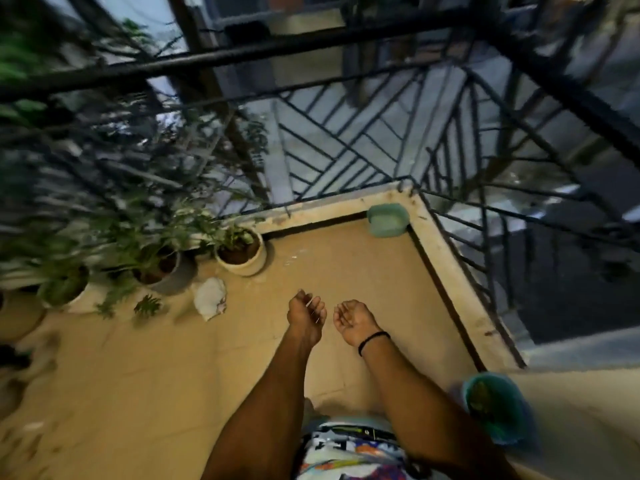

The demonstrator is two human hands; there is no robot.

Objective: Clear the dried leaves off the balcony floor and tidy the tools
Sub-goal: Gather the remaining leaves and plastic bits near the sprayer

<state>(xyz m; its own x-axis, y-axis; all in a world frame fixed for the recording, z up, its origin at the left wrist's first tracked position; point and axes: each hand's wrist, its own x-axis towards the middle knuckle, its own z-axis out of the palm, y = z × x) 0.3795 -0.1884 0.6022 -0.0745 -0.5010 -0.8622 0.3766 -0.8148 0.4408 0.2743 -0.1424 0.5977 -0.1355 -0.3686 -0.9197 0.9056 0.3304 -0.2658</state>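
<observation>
Both my arms reach out over the tan balcony floor (346, 271). My left hand (306, 317) has its fingers curled, and a thin pale stick (310, 302) shows between them. My right hand (351, 322) lies palm up a little to the right, fingers loosely curled and holding nothing, with a black band on the wrist. A teal tub (498, 410) with dried leaves inside stands at the lower right, beside my right forearm. A few small specks lie on the floor near the cream pot (242, 254). The picture is blurred.
Potted plants line the left side, among them a grey pot (169, 271). A white crumpled object (210, 298) lies in front of them. A pale green container (386, 220) sits in the far corner. A black metal railing (346, 143) encloses the raised ledge (450, 265).
</observation>
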